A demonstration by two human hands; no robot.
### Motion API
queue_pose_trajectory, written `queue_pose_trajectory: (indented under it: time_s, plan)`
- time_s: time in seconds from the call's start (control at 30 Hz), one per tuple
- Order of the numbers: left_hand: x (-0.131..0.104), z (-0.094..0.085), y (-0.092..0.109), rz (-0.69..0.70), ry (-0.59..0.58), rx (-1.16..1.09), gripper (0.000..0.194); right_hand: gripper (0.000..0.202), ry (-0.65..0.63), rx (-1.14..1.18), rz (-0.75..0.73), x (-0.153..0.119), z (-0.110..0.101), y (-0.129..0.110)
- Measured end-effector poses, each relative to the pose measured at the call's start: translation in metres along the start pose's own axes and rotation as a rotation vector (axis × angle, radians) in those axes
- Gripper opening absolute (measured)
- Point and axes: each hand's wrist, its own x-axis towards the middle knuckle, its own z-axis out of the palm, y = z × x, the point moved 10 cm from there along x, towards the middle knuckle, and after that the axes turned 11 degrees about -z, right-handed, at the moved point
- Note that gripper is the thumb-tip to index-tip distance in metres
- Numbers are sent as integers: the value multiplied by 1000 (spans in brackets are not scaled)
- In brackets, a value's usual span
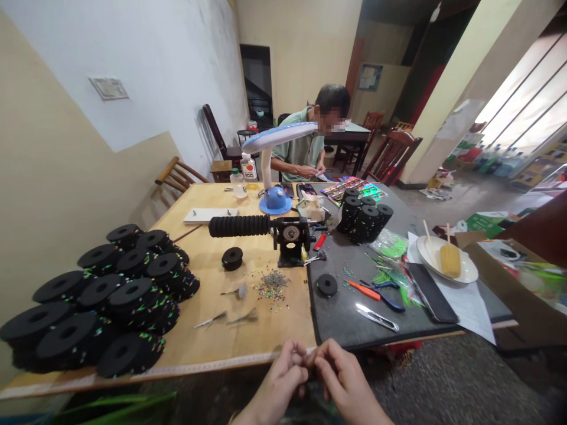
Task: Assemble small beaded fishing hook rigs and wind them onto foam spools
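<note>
My left hand [283,378] and my right hand [339,375] meet at the table's front edge, fingers curled and fingertips together. Anything pinched between them is too small to make out. Beyond them a pile of tiny coloured beads and metal bits [272,286] lies on the wooden table top [266,330]. Feather-like tufts [243,317] lie left of the pile. Behind it stands a black clamp device [291,239] with a ribbed black roll [239,226]. One black foam spool [233,258] lies on the wood, another [326,285] on the grey mat [341,327].
Stacked black spools [128,295] fill the left side. Orange-handled pliers [365,290], silver snips [376,317], a dark phone [432,292] and a plate with corn [425,254] lie right. A blue lamp [275,200] stands behind; across the table sits a person [296,147].
</note>
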Motion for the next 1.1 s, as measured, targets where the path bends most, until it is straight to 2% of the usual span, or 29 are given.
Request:
queue_pose_trajectory:
  time_s: [0.3,0.4,0.5,0.63,0.73,0.83,0.93,1.0,1.1]
  plan:
    - [-8,2,10,-11,-22,-61,24,39,130,-2,79,9,-23,19]
    - [-13,0,16,28,-11,-70,23,41,167,-5,71,9,-30,16]
    - [-14,0,18,49,-26,-71,23,33,134,-89,13,9,-32,1]
    - [-11,-3,16,55,-29,-44,23,30,-44,-238,-170,16,-17,-34]
    - [-9,-5,16,70,-24,5,23,11,-156,-203,-210,20,-3,-44]
    - [-10,-5,17,84,-38,22,23,13,-148,-152,-191,20,0,-40]
    - [-13,-7,16,69,-32,-64,25,17,-105,-93,-150,15,3,-29]
    - [-14,-5,16,50,-55,-148,26,21,-80,16,-63,9,7,-16]
    - [-15,6,20,44,-154,-235,27,28,-80,209,77,2,19,0]
